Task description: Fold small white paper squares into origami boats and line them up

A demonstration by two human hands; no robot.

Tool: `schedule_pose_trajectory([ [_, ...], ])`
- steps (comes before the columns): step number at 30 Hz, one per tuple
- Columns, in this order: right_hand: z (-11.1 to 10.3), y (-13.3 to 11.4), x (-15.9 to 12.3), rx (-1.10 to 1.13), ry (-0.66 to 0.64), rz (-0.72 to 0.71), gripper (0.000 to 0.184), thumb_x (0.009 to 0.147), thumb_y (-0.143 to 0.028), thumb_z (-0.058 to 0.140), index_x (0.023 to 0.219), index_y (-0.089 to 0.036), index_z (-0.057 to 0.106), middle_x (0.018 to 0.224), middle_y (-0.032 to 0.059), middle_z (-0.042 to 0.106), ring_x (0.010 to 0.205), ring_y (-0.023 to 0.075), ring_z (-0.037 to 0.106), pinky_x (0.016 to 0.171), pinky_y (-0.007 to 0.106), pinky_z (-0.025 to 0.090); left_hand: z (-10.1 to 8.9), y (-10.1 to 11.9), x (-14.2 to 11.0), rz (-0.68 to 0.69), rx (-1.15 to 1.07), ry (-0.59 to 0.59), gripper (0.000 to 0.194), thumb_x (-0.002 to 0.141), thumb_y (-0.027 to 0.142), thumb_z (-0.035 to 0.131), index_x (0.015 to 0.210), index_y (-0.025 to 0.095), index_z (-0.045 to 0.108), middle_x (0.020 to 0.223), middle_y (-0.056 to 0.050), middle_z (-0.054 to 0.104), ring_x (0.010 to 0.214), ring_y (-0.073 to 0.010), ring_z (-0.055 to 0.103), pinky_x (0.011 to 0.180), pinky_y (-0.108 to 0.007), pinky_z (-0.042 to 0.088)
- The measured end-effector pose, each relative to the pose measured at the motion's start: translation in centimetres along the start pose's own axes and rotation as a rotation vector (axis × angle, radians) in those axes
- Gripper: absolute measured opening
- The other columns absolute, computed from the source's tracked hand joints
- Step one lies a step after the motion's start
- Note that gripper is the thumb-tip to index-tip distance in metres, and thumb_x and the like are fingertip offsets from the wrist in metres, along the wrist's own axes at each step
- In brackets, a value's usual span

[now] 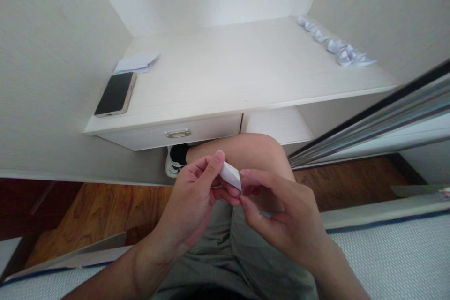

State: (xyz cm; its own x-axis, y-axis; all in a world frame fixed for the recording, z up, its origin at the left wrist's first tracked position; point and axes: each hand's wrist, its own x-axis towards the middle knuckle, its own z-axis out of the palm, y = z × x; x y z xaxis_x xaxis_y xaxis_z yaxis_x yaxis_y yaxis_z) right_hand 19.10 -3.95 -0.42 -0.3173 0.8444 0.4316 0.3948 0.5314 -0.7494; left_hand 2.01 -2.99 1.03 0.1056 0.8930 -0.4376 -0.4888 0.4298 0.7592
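Observation:
A small piece of folded white paper (231, 176) is held above my lap. My left hand (197, 190) grips it, thumb on top and fingers underneath. From the other side, my right hand (281, 211) has its thumb and index finger at the paper's right end, pinching near its lower corner. The paper has crisp creases and a pointed, narrow shape. Its underside is hidden by my left fingers.
Before me is a white desk (211, 75) with a drawer (176, 133). A phone (116, 93) and a stack of white paper (137, 62) lie at its left. Several folded paper pieces (346, 55) line the right wall, near a metal-edged sliding door (369, 117).

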Motion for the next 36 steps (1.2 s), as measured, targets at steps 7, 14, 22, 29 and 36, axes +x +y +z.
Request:
schedule_pose_trajectory([
  [7,0.1,-0.1,0.9,0.119,-0.010,0.063,0.024,0.085,-0.006,0.068,0.099,-0.025,0.064,0.085,-0.0070,0.074,0.071,0.0068,0.069,0.071,0.015,0.054,-0.4,0.3,0.0,0.016,0.015,0.031,0.037,0.087,0.045,0.078,0.073,0.013,0.066,0.059,0.000,0.064,0.049,-0.0088,0.055,0.043,-0.017,0.047],
  [14,0.6,0.7,0.6,0.237,-0.046,0.151,0.016,0.092,-0.013,0.070,0.100,-0.026,0.065,0.086,-0.0074,0.074,0.071,0.0065,0.069,0.066,0.015,0.053,-0.9,0.2,0.3,-0.057,-0.036,0.023,0.035,0.087,0.042,0.078,0.073,0.012,0.066,0.060,0.000,0.065,0.048,-0.0081,0.056,0.044,-0.015,0.048],
  [22,2.3,1.5,-0.2,0.111,0.173,0.048,0.020,0.090,-0.014,0.075,0.103,-0.028,0.068,0.091,-0.0050,0.079,0.078,0.0116,0.075,0.077,0.020,0.060,-0.2,0.2,0.3,-0.173,-0.261,0.131,0.037,0.105,0.022,0.052,0.076,0.008,0.069,0.062,-0.003,0.069,0.048,-0.0073,0.062,0.049,-0.015,0.056],
  [29,2.5,1.7,0.2,0.023,0.250,-0.125,0.027,0.089,-0.003,0.068,0.103,-0.026,0.072,0.092,-0.0005,0.082,0.083,0.0155,0.080,0.077,0.022,0.064,0.3,0.4,-0.2,-0.201,-0.347,0.252,0.038,0.107,0.017,0.045,0.081,0.007,0.071,0.064,-0.004,0.071,0.049,-0.0076,0.065,0.046,-0.014,0.057],
  [36,1.9,1.9,0.5,0.180,0.151,-0.007,0.030,0.084,-0.002,0.074,0.102,-0.026,0.074,0.094,-0.0024,0.082,0.086,0.0127,0.078,0.082,0.020,0.062,0.3,0.4,-0.2,-0.149,-0.361,0.239,0.039,0.107,0.017,0.045,0.080,0.008,0.072,0.067,-0.004,0.073,0.051,-0.0084,0.068,0.049,-0.015,0.060],
])
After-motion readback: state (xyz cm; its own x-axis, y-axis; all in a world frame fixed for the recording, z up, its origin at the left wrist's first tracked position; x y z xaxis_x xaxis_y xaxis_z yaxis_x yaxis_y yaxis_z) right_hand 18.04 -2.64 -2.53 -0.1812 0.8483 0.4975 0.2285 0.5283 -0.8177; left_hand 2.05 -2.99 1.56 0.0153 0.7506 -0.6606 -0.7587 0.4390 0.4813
